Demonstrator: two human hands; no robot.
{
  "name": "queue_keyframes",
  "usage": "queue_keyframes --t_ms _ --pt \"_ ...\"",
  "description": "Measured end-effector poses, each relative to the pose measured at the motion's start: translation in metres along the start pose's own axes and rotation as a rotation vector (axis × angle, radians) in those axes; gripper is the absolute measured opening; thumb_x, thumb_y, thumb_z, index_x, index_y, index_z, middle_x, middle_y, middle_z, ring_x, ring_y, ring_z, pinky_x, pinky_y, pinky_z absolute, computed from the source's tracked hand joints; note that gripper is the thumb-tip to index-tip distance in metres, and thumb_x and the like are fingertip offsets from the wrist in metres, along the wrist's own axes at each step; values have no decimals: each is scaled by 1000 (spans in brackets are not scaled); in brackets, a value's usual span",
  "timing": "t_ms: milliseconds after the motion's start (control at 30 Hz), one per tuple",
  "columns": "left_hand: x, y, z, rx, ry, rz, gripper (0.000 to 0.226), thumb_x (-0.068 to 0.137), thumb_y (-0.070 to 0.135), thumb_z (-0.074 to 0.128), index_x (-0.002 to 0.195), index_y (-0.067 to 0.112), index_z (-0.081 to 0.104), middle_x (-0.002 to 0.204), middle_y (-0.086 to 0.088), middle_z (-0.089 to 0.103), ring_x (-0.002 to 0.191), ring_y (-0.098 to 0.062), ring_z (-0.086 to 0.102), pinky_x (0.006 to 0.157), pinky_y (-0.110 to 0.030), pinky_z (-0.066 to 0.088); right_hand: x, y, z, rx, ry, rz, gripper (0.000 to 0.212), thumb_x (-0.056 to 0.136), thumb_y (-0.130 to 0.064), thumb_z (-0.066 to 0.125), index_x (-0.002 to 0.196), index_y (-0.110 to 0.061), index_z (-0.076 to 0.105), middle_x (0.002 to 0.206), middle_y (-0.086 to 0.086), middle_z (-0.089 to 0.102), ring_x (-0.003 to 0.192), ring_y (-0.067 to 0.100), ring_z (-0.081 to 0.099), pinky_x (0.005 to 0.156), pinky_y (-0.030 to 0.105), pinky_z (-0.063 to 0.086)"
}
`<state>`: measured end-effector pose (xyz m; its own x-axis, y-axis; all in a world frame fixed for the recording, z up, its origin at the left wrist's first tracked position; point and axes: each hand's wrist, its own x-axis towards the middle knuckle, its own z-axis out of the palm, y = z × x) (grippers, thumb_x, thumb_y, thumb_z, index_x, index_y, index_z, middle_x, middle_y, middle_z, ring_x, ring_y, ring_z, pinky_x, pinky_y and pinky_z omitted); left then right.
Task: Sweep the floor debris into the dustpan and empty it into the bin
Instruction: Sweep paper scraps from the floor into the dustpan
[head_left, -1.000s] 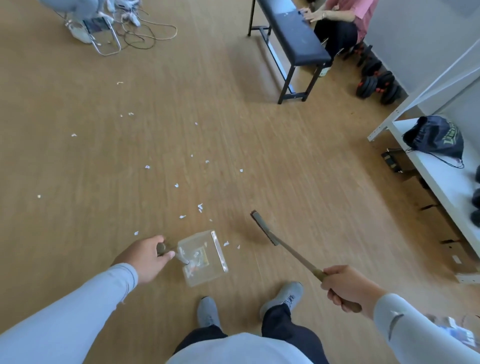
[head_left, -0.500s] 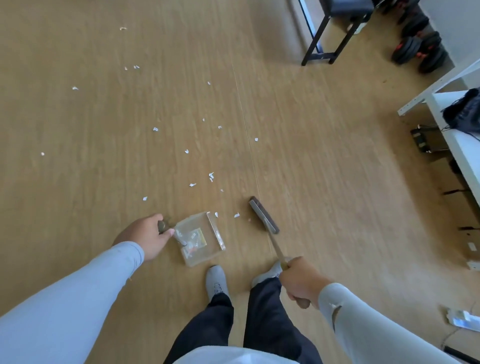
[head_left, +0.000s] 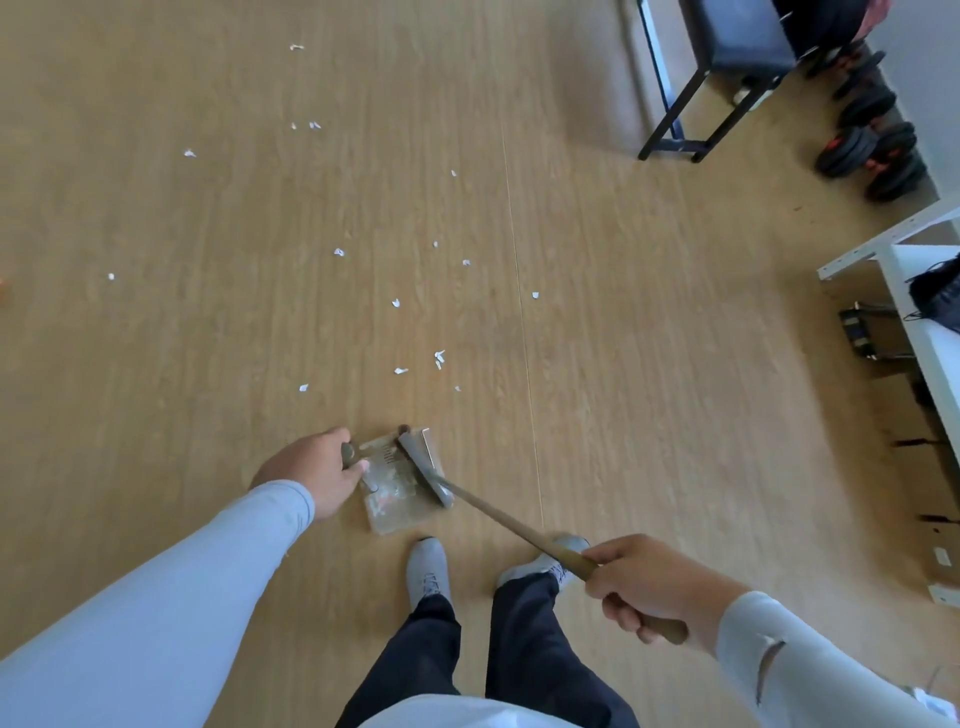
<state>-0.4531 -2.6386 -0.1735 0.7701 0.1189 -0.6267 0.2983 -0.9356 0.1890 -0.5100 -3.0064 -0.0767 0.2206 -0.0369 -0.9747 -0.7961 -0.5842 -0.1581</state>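
Fingers (head_left: 358, 465) grip dustpan (head_left: 397, 499) and broom (head_left: 498, 512); paper scraps (head_left: 439, 358) lie beyond, bench (head_left: 727, 67) far off.

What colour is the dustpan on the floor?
The dustpan is clear, see-through plastic with a pale metallic front edge; the head view shows it.

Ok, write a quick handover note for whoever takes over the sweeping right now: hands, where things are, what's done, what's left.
Left hand grips the dustpan handle; the pan sits flat on the floor, just ahead of the feet.
Right hand grips the broom stick; the broom head lies at the pan's mouth.
Done: a few scraps show inside the clear pan.
Left: white paper scraps lie scattered on the floor beyond the pan, some far off to the left. Sweep them in, then empty the pan. No bin is in view.
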Motion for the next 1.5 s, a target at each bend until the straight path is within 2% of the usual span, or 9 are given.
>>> queue_keyframes --t_ms 167,300,500,667,967,1133,1333,1400,1500 --pt "-5 -14 1 -23 -10 -5 47 98 50 50 138 26 48 86 10 61 80 -18 61 64 -29 45 -27 -8 -24 16 49 -32 29 91 0 56 102 -23 69 63 11 53 45 16 41 42 25 31" --pt "-10 -15 4 -26 -19 8 35 98 48 50 126 28 53 74 13 59 73 -15 63 63 -30 51 -8 -24 -14 -140 176 -47 32 88 -4 51 111 -21 64 63 10 57 50 21 44 44 26 34" --pt "-14 -17 4 -26 -7 0 35 97 49 51 127 30 52 97 12 64 81 -16 64 66 -31 52 6 -47 19 -484 105 -52 39 83 -10 45 116 -12 67 56 4 59 37 16 41 42 22 36" --pt "-14 -15 2 -32 -23 5 38 98 49 50 130 28 51 98 10 64 81 -15 63 64 -30 48 -29 -34 -31 -242 -7 27 30 91 -6 58 112 -20 75 64 9 57 46 14 41 45 26 34" --pt "-14 -16 3 -34 -9 6 26 98 46 52 116 27 53 87 11 62 75 -14 62 62 -30 48 -29 -32 -49 -267 191 -40 48 96 -10 62 142 -24 54 63 6 64 50 14 48 45 25 40" --pt "-11 -17 5 -33 -9 7 23 98 46 53 111 28 54 84 11 64 74 -13 63 67 -32 55 15 -73 -37 -330 289 -70 29 94 -6 50 120 -9 63 61 11 55 40 17 36 37 20 29" --pt "-5 -18 6 -37 7 6 29 97 47 53 120 29 54 84 13 62 73 -13 62 61 -30 48 53 -100 3 -640 231 -5 21 85 0 47 98 -4 62 68 9 58 45 21 48 45 26 43" --pt "-3 -18 4 -47 -3 6 32 97 47 52 124 31 54 92 11 66 77 -15 64 67 -32 53 46 -90 14 -717 171 -25 15 86 -3 50 96 -5 61 74 9 59 57 25 54 54 32 51" --pt "0 -18 1 -52 -9 8 30 96 48 52 120 31 55 89 11 65 76 -15 64 68 -33 54 27 -67 2 -652 94 1 35 81 -2 47 109 -6 67 65 9 57 51 24 45 46 28 38"
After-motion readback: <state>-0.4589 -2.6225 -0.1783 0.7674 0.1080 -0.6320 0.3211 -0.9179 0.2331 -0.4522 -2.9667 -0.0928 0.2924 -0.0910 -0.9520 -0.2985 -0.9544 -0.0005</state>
